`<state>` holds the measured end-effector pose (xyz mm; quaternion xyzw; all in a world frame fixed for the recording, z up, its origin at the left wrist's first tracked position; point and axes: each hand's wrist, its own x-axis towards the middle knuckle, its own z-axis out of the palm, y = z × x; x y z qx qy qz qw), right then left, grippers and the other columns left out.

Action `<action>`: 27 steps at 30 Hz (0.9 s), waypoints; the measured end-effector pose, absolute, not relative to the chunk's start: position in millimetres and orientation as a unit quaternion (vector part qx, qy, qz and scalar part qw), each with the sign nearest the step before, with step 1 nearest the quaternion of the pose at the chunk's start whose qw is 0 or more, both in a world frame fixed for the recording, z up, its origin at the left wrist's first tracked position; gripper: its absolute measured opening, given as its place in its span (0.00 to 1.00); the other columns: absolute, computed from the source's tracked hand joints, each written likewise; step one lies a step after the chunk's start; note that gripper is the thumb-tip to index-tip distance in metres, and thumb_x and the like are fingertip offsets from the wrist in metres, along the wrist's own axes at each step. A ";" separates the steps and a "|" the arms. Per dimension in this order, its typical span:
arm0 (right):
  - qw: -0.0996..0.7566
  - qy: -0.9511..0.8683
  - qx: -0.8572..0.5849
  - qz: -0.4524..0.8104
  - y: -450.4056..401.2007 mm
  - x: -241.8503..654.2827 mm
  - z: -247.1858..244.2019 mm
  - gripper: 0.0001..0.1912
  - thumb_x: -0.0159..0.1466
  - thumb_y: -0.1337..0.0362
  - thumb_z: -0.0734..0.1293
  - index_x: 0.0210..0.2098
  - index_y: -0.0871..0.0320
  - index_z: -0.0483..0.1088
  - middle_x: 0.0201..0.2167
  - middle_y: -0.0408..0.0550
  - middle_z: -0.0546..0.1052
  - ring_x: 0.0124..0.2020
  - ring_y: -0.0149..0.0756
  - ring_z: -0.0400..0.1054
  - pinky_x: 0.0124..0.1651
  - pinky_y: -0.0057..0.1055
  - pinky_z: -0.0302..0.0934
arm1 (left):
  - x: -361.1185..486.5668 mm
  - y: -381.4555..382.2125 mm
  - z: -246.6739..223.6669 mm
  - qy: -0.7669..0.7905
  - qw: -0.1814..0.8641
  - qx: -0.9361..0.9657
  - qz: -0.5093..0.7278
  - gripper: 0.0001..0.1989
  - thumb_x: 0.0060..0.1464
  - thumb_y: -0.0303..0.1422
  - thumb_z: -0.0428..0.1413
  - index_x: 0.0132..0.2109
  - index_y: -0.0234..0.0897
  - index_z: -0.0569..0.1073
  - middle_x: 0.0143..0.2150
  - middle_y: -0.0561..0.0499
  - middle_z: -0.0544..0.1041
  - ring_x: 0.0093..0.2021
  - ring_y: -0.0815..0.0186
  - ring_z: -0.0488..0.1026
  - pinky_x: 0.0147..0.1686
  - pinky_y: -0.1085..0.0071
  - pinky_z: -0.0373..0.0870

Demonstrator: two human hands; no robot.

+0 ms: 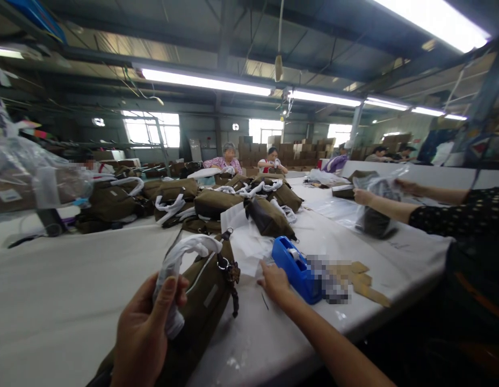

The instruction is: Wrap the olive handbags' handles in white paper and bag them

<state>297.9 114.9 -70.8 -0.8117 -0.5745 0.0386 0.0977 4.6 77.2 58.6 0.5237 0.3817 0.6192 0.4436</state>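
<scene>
"Left hand (146, 317), contents?"
"One white-wrapped handle (188, 245), clasped in my fingers; belongs to one olive bag (199, 314), at the near side of the white table (64, 290)."
"Right hand (276, 284)?"
"Just beside one blue tape dispenser (301, 278); whether I pinch anything, I cannot tell."

Bag (204, 318): matt cloth; tape dispenser (296, 274): smooth plastic.

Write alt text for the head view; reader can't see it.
A person's left hand grips the white-wrapped handle of an olive-brown bag at a white table; the right hand is beside a blue tape dispenser. Similar bags are piled beyond, and a co-worker at right holds clear plastic.
</scene>
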 end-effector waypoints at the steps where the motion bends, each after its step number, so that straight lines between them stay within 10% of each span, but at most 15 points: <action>1: 0.095 -0.566 -0.817 0.044 116.0 295.3 -71.0 0.23 0.68 0.61 0.70 0.60 0.59 0.66 0.52 0.53 0.75 0.54 0.47 0.71 0.56 0.51 0.67 | 5.6 76.2 60.3 0.383 0.440 0.524 0.620 0.23 0.48 0.51 0.67 0.41 0.36 0.79 0.29 0.53 0.75 0.26 0.69 0.69 0.22 0.78 0.68; 12: 0.325 -0.563 -0.753 0.104 91.4 297.5 -29.9 0.17 0.63 0.73 0.68 0.51 0.59 0.71 0.38 0.48 0.79 0.42 0.39 0.74 0.50 0.38 0.67 | 8.7 68.1 66.1 0.383 0.403 0.553 0.620 0.22 0.50 0.51 0.65 0.38 0.35 0.78 0.28 0.52 0.75 0.27 0.68 0.70 0.26 0.75 0.70; 21: 0.575 -0.590 -0.498 0.269 19.4 235.3 35.9 0.12 0.65 0.55 0.69 0.38 0.58 0.75 0.35 0.46 0.79 0.36 0.35 0.72 0.41 0.29 0.66 | 21.8 65.4 65.7 0.395 0.406 0.679 0.468 0.21 0.52 0.50 0.65 0.44 0.38 0.78 0.38 0.52 0.82 0.38 0.63 0.77 0.39 0.73 0.73; 27: 0.587 -0.540 -0.391 0.460 6.3 192.5 39.8 0.16 0.65 0.52 0.71 0.38 0.60 0.73 0.28 0.44 0.76 0.30 0.34 0.72 0.33 0.27 0.64 | 23.5 56.3 72.2 0.364 0.413 0.722 0.418 0.17 0.53 0.43 0.66 0.46 0.39 0.77 0.39 0.54 0.82 0.40 0.60 0.79 0.42 0.71 0.74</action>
